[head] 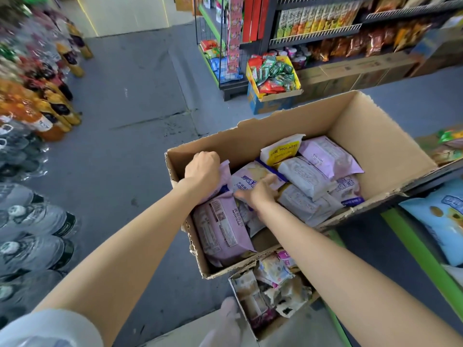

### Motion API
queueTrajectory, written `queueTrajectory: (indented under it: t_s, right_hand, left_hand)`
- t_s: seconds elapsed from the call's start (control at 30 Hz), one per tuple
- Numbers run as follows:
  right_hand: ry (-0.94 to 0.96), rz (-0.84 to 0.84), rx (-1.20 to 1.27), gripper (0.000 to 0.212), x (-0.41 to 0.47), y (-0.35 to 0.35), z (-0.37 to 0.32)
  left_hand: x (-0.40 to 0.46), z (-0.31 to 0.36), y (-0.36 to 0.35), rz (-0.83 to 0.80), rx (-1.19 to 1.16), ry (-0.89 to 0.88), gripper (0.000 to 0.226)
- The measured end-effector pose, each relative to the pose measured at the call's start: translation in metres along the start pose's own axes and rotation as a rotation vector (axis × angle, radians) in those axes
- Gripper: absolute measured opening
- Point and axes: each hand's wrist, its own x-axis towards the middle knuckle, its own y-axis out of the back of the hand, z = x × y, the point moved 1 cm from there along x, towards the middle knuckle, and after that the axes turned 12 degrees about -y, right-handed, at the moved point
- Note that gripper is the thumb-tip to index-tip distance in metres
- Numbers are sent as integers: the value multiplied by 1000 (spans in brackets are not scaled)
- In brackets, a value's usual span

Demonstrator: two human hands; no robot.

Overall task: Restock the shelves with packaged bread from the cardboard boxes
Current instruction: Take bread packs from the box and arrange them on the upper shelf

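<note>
Reaching into the box [253, 136], your left hand [202, 169] grips a pack [223, 171], your right hand [260, 192] another [253, 177]; most bread remains unshelved.

The cardboard box [375, 146] is plain brown. Inside it, most bread packs [223, 229] are pale lilac with dark print; one pack [280, 151] is yellow and white. The floor [130, 101] is grey-blue. The near shelf edge [423, 254] is bright green. The right chip bag [441, 221] is light blue. The far-left bottles [50, 113] are orange with yellow labels.
</note>
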Motion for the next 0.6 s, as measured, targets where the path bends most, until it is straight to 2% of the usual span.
queueTrajectory:
  t_s: [0.07, 0.17, 0.2, 0.27, 0.3, 0.43, 0.53, 0.6]
  right_hand:
    - [147, -47, -367, 91, -10, -12, 0]
    - [231, -197, -593, 57, -16, -21, -4]
    - [210, -226, -666, 62, -15, -23, -6]
    - [136, -267, -735, 106, -5, -30, -2]
    - [105, -298, -746, 117, -7, -32, 0]
    - [34, -343, -508, 89, -29, -17, 3]
    - [12, -283, -337, 84, -41, 16, 0]
    - [82, -228, -167, 71, -45, 42, -5]
  left_hand:
    - [-5, 3, 3, 17, -15, -5, 24]
    - [-12, 4, 2, 26, -10, -15, 23]
    - [-13, 4, 2, 24, 0, -19, 21]
    - [-16, 3, 1, 31, 15, -30, 18]
    - [-17, 4, 2, 39, 17, -40, 17]
    - [-18, 3, 11, 134, 1, -92, 18]
    - [-19, 10, 29, 235, 39, -88, 23]
    - [-21, 20, 40, 256, 23, -75, 24]
